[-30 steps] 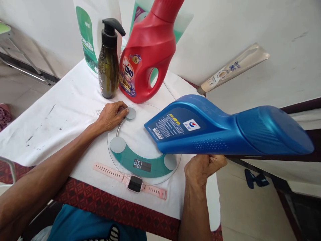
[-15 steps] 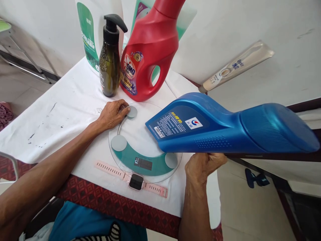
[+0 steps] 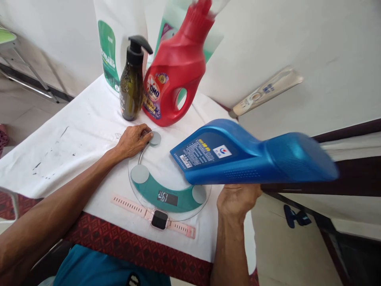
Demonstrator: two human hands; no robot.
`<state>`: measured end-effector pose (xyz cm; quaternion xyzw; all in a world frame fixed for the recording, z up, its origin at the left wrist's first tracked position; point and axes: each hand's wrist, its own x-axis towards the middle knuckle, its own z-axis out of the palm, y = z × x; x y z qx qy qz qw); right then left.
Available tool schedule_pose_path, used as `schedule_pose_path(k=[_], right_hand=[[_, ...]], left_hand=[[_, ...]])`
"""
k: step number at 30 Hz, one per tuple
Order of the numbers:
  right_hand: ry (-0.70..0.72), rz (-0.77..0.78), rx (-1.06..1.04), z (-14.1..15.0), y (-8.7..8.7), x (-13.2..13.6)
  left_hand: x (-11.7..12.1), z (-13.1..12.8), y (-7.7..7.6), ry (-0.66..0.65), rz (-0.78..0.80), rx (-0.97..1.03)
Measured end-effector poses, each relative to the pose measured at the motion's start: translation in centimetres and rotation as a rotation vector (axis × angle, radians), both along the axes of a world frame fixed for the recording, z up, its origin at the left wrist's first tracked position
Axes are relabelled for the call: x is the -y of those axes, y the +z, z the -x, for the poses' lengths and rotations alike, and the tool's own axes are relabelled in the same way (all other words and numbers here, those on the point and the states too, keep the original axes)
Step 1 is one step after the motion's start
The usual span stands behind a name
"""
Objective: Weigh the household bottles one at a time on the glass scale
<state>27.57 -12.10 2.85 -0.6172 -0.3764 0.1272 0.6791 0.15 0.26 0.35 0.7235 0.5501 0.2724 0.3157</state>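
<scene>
A glass bathroom scale [image 3: 178, 208] with a green band, grey discs and a small lit display lies on the white cloth. My left hand [image 3: 133, 140] is at its upper left edge, fingers curled over the rim and thumb against a grey disc. A blue bottle [image 3: 220, 159] with a ridged cap has its base over the scale's right side and leans rightward in view. Right beside and partly behind that bottle is my right hand [image 3: 237, 201]; its fingers are hidden. A pink-strapped watch [image 3: 160, 219] lies just in front of the scale.
At the back stand a dark pump bottle [image 3: 131, 85], a red OMO detergent bottle [image 3: 178, 71] and a white-and-green jug [image 3: 108, 59]. Another green-tinted container [image 3: 166, 29] is behind them. A cream tube [image 3: 264, 93] stands near the wall. Blue slippers [image 3: 296, 217] lie on the floor.
The scale's display shows more digits now. My view has shifted slightly, moving the blue bottle's cap and the tube leftward in the picture. My left hand stays at the scale's edge.
</scene>
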Motion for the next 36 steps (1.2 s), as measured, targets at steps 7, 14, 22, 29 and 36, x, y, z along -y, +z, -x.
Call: schedule_pose_path(k=[7,14,22,29,36], right_hand=[[0.379,0.009,-0.125,3.4,3.7,1.4],[0.148,0.065,-0.094,5.3,6.4,0.1],[0.149,-0.014,-0.186,5.5,6.7,0.4],[-0.215,-0.125,-0.147,0.4,9.2,-0.1],[-0.305,-0.084,0.109,-7.7,6.7,-7.1]], left_hand=[[0.1,0.2,0.5,-0.010,-0.012,-0.020],[0.1,0.4,1.0,-0.008,0.028,-0.023],[0.3,0.5,1.1,0.006,0.049,0.028],[0.3,0.2,1.2,0.000,0.079,0.008],[0.2,0.0,1.1,0.021,0.105,0.004]])
